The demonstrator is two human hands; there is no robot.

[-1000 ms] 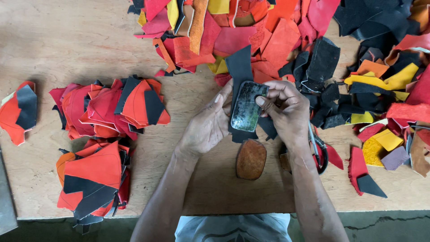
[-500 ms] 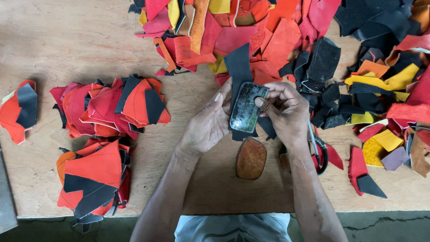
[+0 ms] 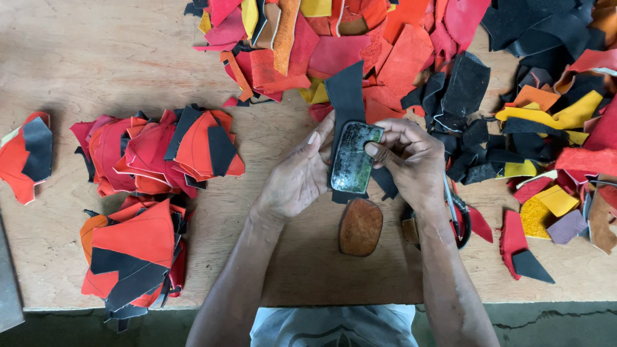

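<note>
At the centre of the pale plywood tabletop (image 3: 96, 71), seen from above, the person's left hand (image 3: 297, 177) and right hand (image 3: 411, 160) meet over a long black leather strip (image 3: 345, 96) and a rounded-rectangular, worn metal template with a mottled dark-green face (image 3: 352, 157). The left hand's grip is closed on the template's left edge, thumb raised along the strip; the right hand's grip is closed on the template's upper right corner, forefinger bent onto its face. The template lies on top of the strip, which sticks out above and below it. Just below the hands rests a brown oval leather cut-out (image 3: 360, 227), apart from both. Beside the right wrist lies a pair of scissors with dark handles (image 3: 457, 218), partly hidden by the forearm. To the left stand three sorted stacks of red, orange and black leather offcuts: one near the left edge (image 3: 24, 157), one at mid-height (image 3: 160, 151), one at the front edge (image 3: 135, 254). Across the top spreads a loose heap of red, orange and yellow scraps (image 3: 360, 38); to the right lies a mixed heap of black, yellow and red scraps (image 3: 546, 96). No labels or signs are legible. Below the tabletop's front edge a dark floor (image 3: 553, 324) shows.
</note>
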